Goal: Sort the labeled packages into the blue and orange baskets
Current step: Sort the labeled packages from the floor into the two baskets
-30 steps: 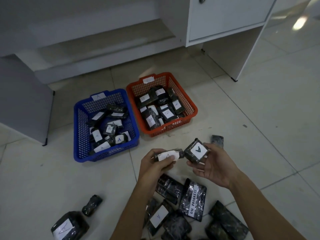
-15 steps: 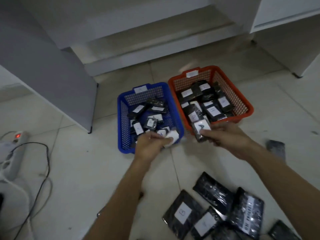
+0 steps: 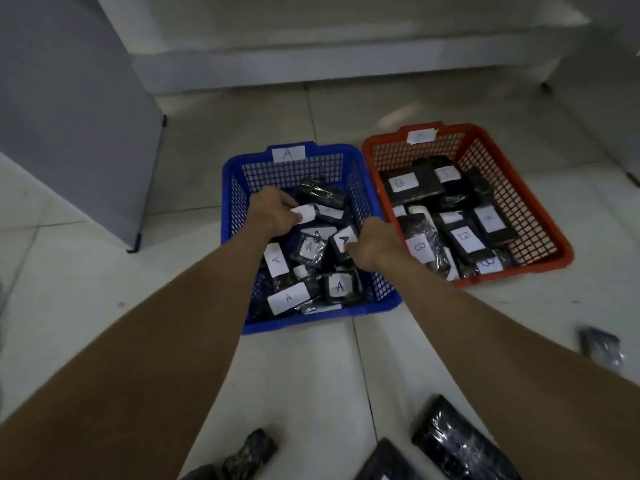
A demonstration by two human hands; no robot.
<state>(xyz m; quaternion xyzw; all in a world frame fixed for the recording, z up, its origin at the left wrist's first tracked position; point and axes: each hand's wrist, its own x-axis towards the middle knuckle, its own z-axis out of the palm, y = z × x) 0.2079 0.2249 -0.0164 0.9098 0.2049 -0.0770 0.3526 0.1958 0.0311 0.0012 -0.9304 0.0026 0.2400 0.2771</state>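
Note:
Both my hands are over the blue basket (image 3: 294,325), which carries an "A" tag and holds several black packages with white A labels. My left hand (image 3: 273,213) pinches a small package with a white label (image 3: 305,213) above the basket's middle. My right hand (image 3: 372,244) grips a black package marked A (image 3: 343,241) near the basket's right wall. The orange basket (image 3: 540,216) stands to the right, filled with several black packages labelled B.
Loose black packages (image 3: 457,441) lie on the tiled floor near the bottom edge, and another one (image 3: 601,346) lies at the right. A grey cabinet panel (image 3: 69,109) stands at the left. A white shelf base runs along the back.
Both hands have moved forward from the front rims of the baskets to above the inside of the blue basket, each still holding its package. The view has shifted closer to the baskets.

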